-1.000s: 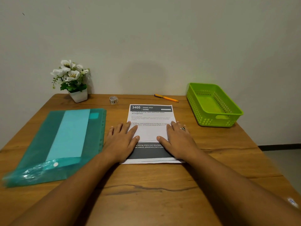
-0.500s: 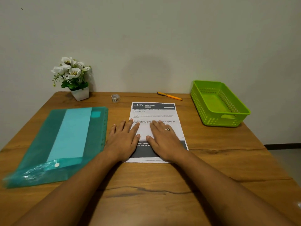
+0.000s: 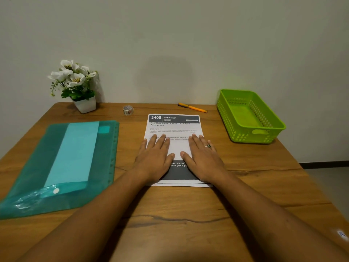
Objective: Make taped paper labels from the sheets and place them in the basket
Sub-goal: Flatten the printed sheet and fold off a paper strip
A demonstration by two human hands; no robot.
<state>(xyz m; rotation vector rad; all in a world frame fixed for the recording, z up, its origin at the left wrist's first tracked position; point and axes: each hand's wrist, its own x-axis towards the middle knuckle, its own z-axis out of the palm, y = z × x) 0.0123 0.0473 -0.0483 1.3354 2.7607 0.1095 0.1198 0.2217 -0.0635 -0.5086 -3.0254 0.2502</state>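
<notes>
A small stack of printed sheets [image 3: 174, 127] headed "3405 DINING AREA" lies flat in the middle of the wooden table [image 3: 179, 214]. My left hand [image 3: 154, 157] rests palm down on the stack's left half, fingers spread. My right hand [image 3: 203, 157], with a ring on one finger, lies flat on the right half. Neither hand grips anything. A small roll of clear tape [image 3: 128, 110] stands behind the sheets to the left. The green plastic basket [image 3: 264, 138] sits at the right and looks to hold nothing.
A teal plastic document folder [image 3: 62, 163] lies at the left. An orange pen [image 3: 192, 107] lies behind the sheets. A white pot of white flowers [image 3: 77, 86] stands at the back left against the wall.
My right hand has slid to the right across the sheets, away from my left hand. The view has shifted slightly. The sheets stay in place.
</notes>
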